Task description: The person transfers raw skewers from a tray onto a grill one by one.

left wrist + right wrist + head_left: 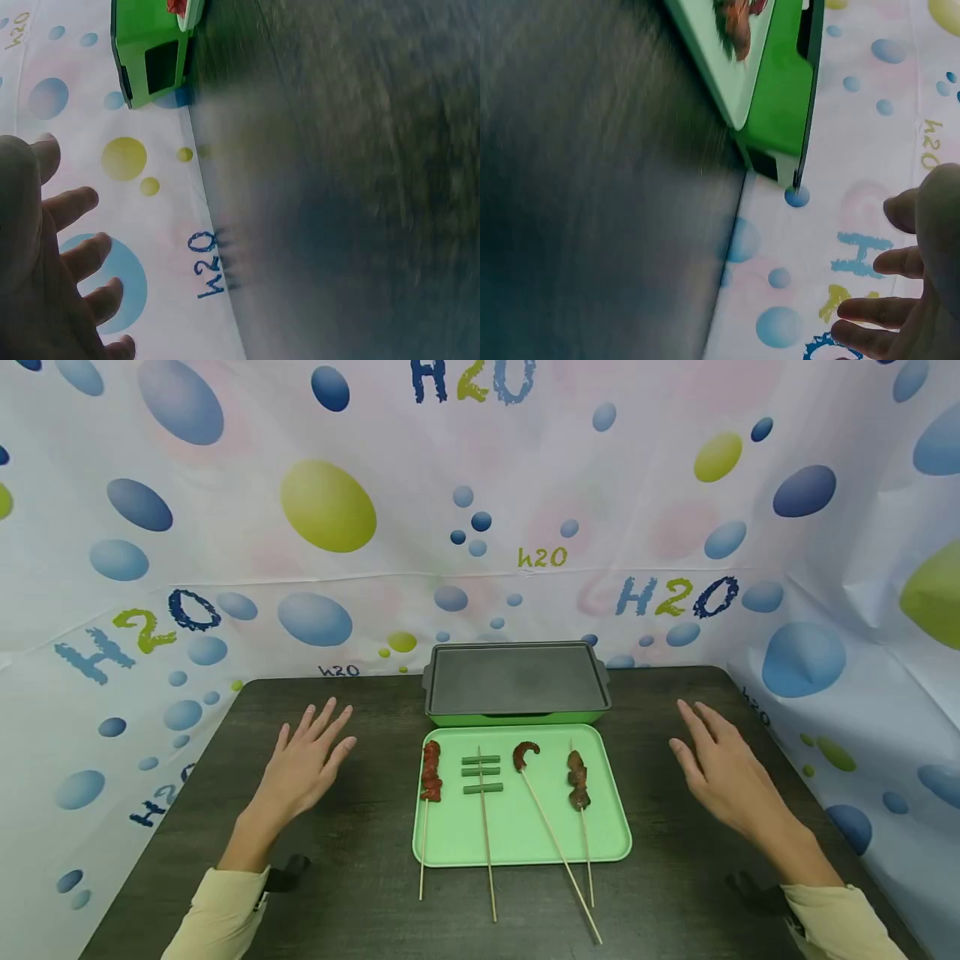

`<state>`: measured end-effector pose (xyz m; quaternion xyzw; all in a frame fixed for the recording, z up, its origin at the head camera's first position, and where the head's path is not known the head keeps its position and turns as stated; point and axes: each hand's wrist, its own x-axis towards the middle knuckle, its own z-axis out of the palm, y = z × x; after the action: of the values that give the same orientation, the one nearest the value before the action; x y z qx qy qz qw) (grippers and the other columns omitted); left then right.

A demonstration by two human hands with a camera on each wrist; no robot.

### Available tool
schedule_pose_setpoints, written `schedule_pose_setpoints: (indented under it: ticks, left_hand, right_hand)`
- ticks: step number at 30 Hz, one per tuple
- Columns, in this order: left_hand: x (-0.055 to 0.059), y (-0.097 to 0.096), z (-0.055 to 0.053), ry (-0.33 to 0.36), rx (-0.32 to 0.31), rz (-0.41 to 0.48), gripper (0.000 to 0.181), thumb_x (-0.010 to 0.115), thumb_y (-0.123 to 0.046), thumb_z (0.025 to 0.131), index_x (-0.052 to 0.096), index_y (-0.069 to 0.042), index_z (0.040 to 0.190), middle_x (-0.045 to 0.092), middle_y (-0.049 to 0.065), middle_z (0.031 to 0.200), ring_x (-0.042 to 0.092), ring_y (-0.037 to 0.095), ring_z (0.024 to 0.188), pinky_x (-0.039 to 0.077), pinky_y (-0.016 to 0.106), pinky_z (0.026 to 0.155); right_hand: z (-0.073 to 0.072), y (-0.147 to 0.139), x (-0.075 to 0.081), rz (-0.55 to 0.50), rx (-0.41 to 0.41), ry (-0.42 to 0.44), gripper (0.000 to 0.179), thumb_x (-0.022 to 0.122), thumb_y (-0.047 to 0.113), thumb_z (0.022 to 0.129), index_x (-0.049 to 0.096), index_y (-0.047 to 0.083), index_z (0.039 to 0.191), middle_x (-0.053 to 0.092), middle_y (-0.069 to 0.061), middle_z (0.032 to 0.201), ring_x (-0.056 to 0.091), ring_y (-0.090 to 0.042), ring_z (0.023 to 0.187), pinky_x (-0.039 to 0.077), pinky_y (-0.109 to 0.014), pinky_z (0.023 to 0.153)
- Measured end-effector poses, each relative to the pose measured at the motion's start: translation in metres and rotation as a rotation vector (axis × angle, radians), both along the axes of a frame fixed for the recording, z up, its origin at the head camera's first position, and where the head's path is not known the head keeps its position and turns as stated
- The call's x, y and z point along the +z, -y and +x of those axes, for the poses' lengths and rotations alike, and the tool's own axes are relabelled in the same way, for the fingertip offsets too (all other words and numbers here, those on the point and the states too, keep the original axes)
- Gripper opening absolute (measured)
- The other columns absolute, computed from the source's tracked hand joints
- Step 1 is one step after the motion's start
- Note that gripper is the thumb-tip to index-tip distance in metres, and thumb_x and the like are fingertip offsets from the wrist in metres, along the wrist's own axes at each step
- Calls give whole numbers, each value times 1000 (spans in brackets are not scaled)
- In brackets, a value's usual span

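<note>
Red-meat skewer (431,772), green-piece skewer (482,789), curled-piece skewer (527,756) and brown-meat skewer (578,781) lie, left to right, on the light green tray (457,847) between your hands, their bare stick ends reaching past its near edge over the dark table (360,877). Your left hand (302,772) is well apart from the tray on one side, your right hand (731,781) on the other. Fingers on both are spread and relaxed, with your palms over the table. You can't tell from the head view whether either hand touches the wood.

Only that view gives you all four skewers and the flat grey top of the grill (517,681) behind the tray. Your left wrist view adds the green side of its base, with a dark opening (161,67), and catches just a bit of red meat at the tray's corner. Your right wrist view shows the opposite end, brown meat near the tray's rim, and the patterned cloth (862,135) behind your fingers. There the tray sits right beside the base; whether they touch, you can't tell.
</note>
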<state>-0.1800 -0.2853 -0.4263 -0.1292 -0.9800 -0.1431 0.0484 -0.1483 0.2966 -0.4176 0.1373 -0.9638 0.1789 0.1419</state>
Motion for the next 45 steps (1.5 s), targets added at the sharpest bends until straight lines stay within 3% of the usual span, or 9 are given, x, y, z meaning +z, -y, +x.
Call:
schedule_pose_setpoints:
  ticks: [6,10,13,17,20,27,33,41,45]
  left_hand:
    - [-14,-8,5,47,-28,93,61,36,-46,112,28,-17,165,15,16,170,11,46,154,7,77,113]
    - [-22,-14,8,63,-55,155,58,41,-43,112,35,-15,162,19,19,169,15,48,153,8,79,112]
    - [-27,-19,9,61,-82,198,54,44,-39,112,42,-13,159,24,21,167,19,49,152,8,80,111]
    - [-34,-27,8,71,-110,223,53,48,-37,111,45,-13,157,28,22,165,21,49,151,8,81,109]
    - [-39,-32,8,101,-121,226,55,52,-39,109,44,-15,158,27,21,166,21,49,151,7,82,109]
    - [-47,-41,8,195,-145,249,67,65,-45,101,43,-19,159,22,18,168,14,48,153,-1,84,106]
    - [-52,-51,8,248,-157,244,68,66,-46,99,44,-21,159,23,16,168,11,49,153,-5,87,102]
    - [-53,-62,8,264,-141,191,72,66,-52,98,41,-25,160,24,14,168,6,50,153,-9,90,95]
    - [-52,-62,8,262,-131,179,74,67,-52,97,41,-25,160,24,14,168,6,50,153,-9,91,95]
  right_hand:
    - [18,11,-9,-179,68,37,58,59,15,106,36,-1,157,42,-33,148,44,-58,129,39,-73,91]
    - [30,21,-16,-262,48,29,53,64,12,103,47,-1,151,57,-27,137,57,-47,119,49,-63,86]
    - [39,28,-18,-328,15,54,47,65,12,102,53,2,146,67,-19,125,67,-35,107,57,-44,83]
    - [50,38,-20,-431,-3,156,42,65,11,103,56,5,143,73,-11,113,73,-20,93,57,-25,75]
    - [57,45,-23,-531,14,271,43,65,10,103,54,4,144,75,-12,108,75,-16,85,59,-27,71]
    - [67,58,-31,-720,34,522,50,64,9,103,47,-4,148,76,-17,99,75,-21,77,62,-34,68]
    - [72,61,-42,-795,88,648,56,62,12,104,38,-9,151,76,-22,101,77,-24,81,62,-36,69]
    - [71,68,-57,-957,188,743,57,59,7,105,32,-16,151,70,-32,113,77,-31,88,62,-41,73]
    - [68,75,-61,-1054,161,829,60,61,14,105,34,-16,150,71,-29,114,76,-36,90,62,-45,75]
